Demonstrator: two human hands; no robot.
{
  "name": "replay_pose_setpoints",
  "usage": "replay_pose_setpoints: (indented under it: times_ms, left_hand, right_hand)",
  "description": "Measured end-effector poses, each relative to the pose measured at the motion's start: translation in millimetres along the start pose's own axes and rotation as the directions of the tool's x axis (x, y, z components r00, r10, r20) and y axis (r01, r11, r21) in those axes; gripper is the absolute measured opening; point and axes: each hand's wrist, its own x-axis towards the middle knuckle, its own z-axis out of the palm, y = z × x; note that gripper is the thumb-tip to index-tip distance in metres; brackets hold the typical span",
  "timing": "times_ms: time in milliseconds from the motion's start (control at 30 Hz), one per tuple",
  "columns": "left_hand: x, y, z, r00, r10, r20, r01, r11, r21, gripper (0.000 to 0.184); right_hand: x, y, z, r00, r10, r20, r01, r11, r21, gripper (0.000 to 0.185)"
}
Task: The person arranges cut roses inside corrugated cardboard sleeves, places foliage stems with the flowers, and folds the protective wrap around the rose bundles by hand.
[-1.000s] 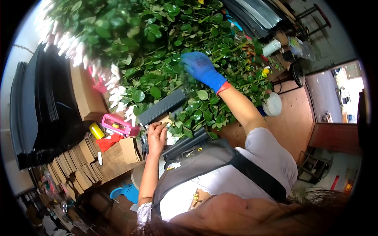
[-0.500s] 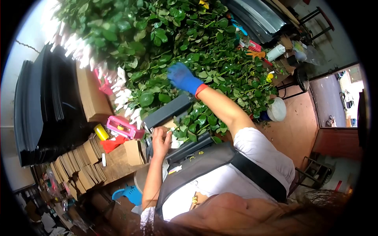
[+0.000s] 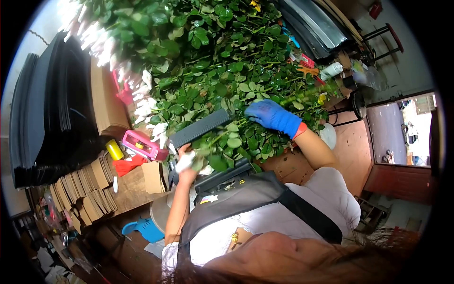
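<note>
My right hand, in a blue glove with a red cuff, is closed on a leafy flower stem. The stem's white bud is blurred and lies in front of my bare left hand. My left hand is by the near end of a dark grey ridged block; its fingers are mostly hidden behind the bud. A large heap of green leafy stems fills the area beyond, with white heads along its left side.
A pink tool, a yellow roll and a red cloth lie left of my left hand. Folded cardboard pieces line the table edge. Dark sheets stand at far left. A white bucket is on the right.
My right hand moved from over the heap to the right and nearer, now with a stem in it. A white bud has come in front of my left hand, which stayed by the block.
</note>
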Motion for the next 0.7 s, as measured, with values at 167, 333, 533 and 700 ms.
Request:
replay_pose_setpoints:
  times_ms: [167,333,533,700]
  left_hand:
    - [-3,-3,4,0.995,-0.102,-0.021,0.097,0.983,-0.154,0.070]
    - [4,25,-5,0.997,0.071,-0.010,-0.070,0.995,0.074,0.062]
    - [9,34,-10,0.995,0.039,0.097,-0.057,0.979,0.196,0.054]
    - [12,37,-11,0.990,-0.032,0.138,0.007,0.983,0.183,0.055]
  right_hand:
    - [-9,8,45,0.966,0.257,0.005,-0.256,0.965,-0.053,0.014]
    - [-2,28,60,0.950,0.286,0.123,-0.278,0.957,-0.078,0.021]
    - [70,7,-13,0.973,0.188,-0.135,-0.210,0.960,-0.183,0.026]
    - [213,11,31,0.946,0.049,-0.319,-0.167,0.920,-0.354,0.023]
